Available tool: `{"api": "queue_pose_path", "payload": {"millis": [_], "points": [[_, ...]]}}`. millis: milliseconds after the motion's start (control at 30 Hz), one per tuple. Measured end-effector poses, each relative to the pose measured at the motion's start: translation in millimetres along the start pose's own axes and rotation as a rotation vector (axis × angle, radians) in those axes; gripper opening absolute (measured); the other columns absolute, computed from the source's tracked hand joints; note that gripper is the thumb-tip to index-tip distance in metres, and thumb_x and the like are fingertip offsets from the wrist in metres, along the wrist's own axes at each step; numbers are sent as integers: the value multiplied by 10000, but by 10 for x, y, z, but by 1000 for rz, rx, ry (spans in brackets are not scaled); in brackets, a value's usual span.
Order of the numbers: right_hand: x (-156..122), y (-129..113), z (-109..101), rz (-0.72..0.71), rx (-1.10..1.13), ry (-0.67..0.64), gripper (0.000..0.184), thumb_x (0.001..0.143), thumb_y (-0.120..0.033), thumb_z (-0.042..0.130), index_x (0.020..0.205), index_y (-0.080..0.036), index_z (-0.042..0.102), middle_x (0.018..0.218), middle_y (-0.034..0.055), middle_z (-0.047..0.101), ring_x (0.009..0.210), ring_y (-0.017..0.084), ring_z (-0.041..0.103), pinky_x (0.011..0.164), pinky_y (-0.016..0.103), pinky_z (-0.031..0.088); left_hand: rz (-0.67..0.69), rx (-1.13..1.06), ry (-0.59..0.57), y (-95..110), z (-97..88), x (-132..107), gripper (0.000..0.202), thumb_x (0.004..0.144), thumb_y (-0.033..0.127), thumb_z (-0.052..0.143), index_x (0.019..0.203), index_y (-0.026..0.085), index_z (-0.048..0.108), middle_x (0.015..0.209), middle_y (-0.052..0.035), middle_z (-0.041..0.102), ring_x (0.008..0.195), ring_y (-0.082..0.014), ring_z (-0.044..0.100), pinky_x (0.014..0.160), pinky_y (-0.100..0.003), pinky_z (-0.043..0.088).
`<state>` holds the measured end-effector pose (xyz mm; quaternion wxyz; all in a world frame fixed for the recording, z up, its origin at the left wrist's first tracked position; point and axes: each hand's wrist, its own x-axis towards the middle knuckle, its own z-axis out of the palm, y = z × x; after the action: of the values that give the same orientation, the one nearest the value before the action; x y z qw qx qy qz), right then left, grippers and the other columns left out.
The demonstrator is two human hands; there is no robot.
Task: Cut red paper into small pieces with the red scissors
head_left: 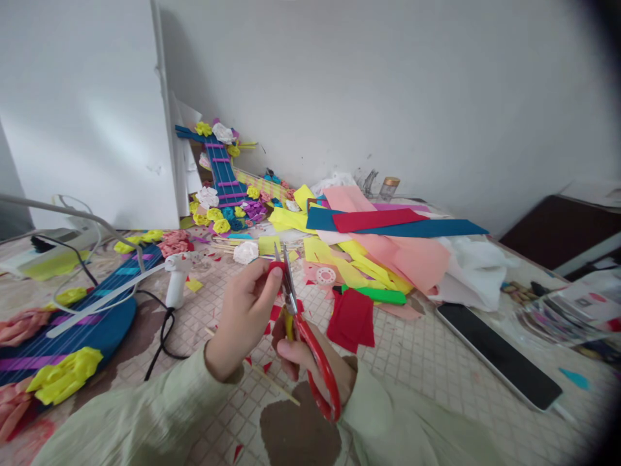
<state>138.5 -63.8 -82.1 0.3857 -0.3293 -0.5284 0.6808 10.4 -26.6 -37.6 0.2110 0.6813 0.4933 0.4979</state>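
Between the thumb and fingers of my left hand (pixel 250 314) is a small red piece of crepe paper (pixel 277 265). My right hand (pixel 315 362) grips a pair of red-handled scissors (pixel 290 285), whose blades point away from me. The blades are slightly apart, right beside the red piece; whether they touch it I cannot tell. A bit of yellow shows near the right fingers, and part of that hand is hidden behind the handle. Red crepe paper rectangles (pixel 353 318) lie stacked to the right, and small red scraps are scattered beneath my hands.
At left lie a white glue gun (pixel 176 278) with a black cord and a blue guitar-shaped decoration (pixel 111 323). Another decorated guitar (pixel 226 175) leans at the back. Crepe paper strips (pixel 398 226), a green cutter (pixel 381 295) and a phone (pixel 499 356) lie on the right.
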Motion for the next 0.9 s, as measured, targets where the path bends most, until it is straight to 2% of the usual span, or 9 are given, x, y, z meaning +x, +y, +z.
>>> {"api": "queue_pose_path", "payload": {"millis": [200,400,667,900], "points": [[36,31,-15,-46,15,-25,258,756,-402,564,759,-180,432,567,-60,397,430,58,374,414,199,293,-14,-34,-7,-24,5,-14,277,892,325,430,650,192,442,605,27,453,588,-123,432,549,-267,326],[36,49,-18,-48,23,1,272,758,-413,566,765,-173,439,557,-70,394,416,48,365,405,186,276,-10,-57,-3,-51,8,3,303,897,329,416,627,192,425,598,32,418,582,-122,411,548,-265,325],[35,79,-54,-60,3,-41,308,798,-470,534,770,-180,433,516,-64,403,425,67,371,420,209,276,-15,-39,-14,-49,-4,-5,279,888,320,426,658,180,500,630,11,501,615,-135,457,565,-269,345],[31,77,-20,-59,44,14,315,776,-477,557,737,-188,436,499,-70,374,402,60,343,395,201,243,-10,-29,-11,-51,-10,0,287,881,330,427,645,182,497,612,16,499,598,-135,458,556,-262,350]]}}
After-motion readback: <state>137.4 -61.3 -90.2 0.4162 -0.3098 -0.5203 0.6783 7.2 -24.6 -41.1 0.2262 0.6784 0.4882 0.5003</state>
